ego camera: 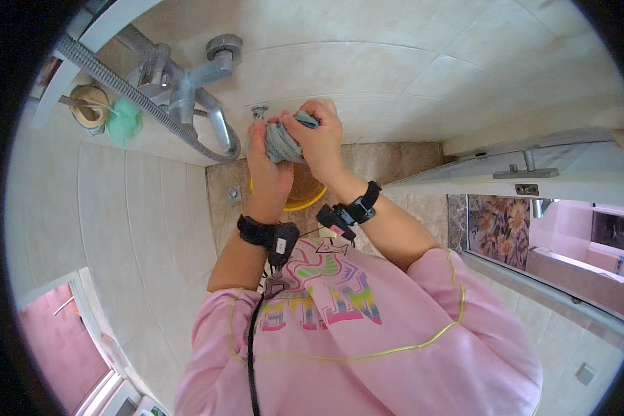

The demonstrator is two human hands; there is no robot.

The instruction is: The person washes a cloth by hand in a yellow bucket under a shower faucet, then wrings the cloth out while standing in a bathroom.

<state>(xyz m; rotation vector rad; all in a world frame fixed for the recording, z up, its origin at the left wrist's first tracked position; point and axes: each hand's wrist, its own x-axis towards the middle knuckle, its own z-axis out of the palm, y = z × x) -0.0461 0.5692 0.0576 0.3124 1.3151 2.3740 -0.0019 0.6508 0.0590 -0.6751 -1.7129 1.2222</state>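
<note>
Both my hands grip a bunched, twisted grey-blue cloth [282, 142] in front of me. My left hand [268, 166] wraps its left side, thumb up along the folds. My right hand [320, 138] clasps the other end, where a bluer fold pokes out between thumb and fingers. Below the cloth stands a round basin with a yellow rim [306, 205], partly hidden by my hands and forearms. Brownish colour shows inside it; whether that is liquid I cannot tell. A small metal wall tap [260, 111] sits just behind the cloth.
A chrome mixer tap [184, 91] and a ribbed shower hose [130, 99] reach in from the upper left. A green mesh bath puff [124, 122] hangs by a cup [89, 109]. At right stands a door with a metal handle [525, 171]. A floor drain [233, 194] lies left.
</note>
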